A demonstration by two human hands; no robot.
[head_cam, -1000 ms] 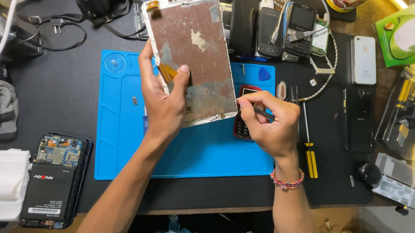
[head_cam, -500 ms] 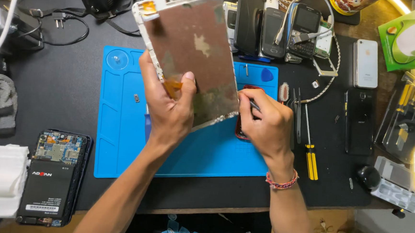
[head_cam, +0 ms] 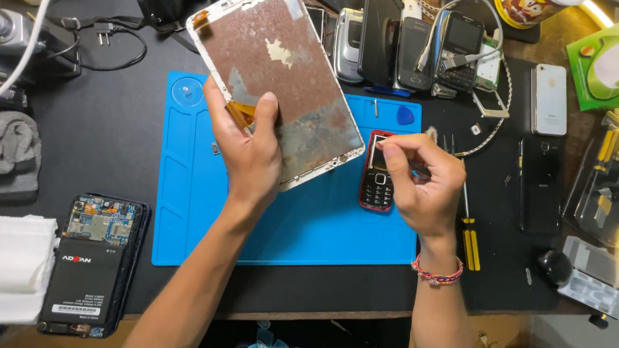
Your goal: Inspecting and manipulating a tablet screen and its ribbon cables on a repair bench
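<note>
Rust-stained white tablet back panel [head_cam: 279,79] stays clamped in the left hand [head_cam: 250,152], tilted further; the right hand [head_cam: 423,181], fingers pinched on a thin tool, has drawn in beside its edge.

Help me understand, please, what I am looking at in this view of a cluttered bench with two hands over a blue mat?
The picture comes from a camera worn on a person's head, looking down at their own bare hands; there is no machine. The left hand holds up a tablet panel with its stained metal back facing the camera, tilted above the blue work mat. The right hand, with a beaded bracelet on its wrist, pinches a thin tool that is mostly hidden, right beside a small red keypad phone lying on the mat. Around them on the dark table lie an opened phone showing its battery, a yellow-handled screwdriver, a white phone and several old handsets.
</note>
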